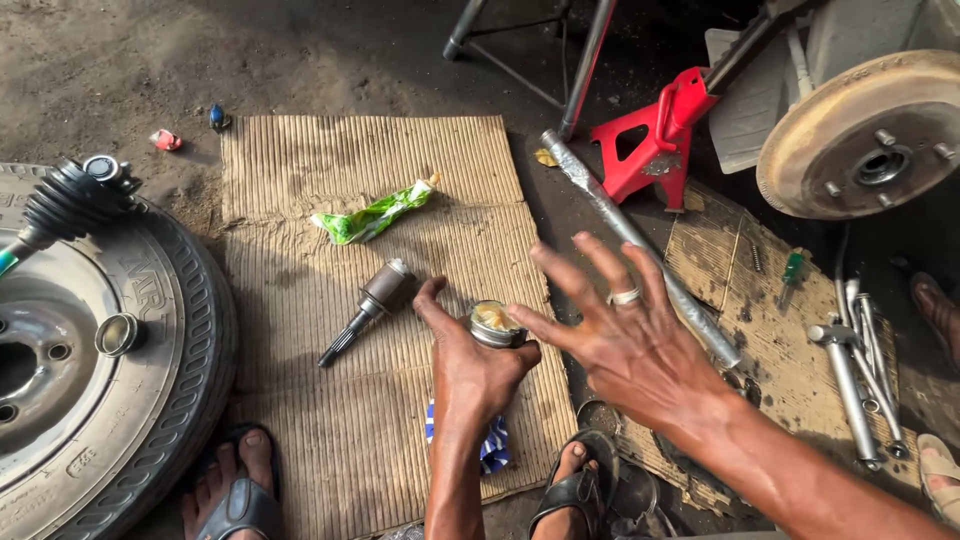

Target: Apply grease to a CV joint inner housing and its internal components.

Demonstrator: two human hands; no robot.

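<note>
Open-air car repair spot, working on bare dirt ground (90, 60). I squat on flattened cardboard (330, 300) laid as a mat. A wheel (90, 380) lies flat at my left. A red jack stand (655, 140) props the car, its bare brake drum (865, 135) exposed. Wrenches (860, 370) lie scattered beside me.

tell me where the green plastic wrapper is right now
In the head view the green plastic wrapper lies on the upper middle of the cardboard sheet, above the metal joint shaft and up-left of the left hand.
</note>
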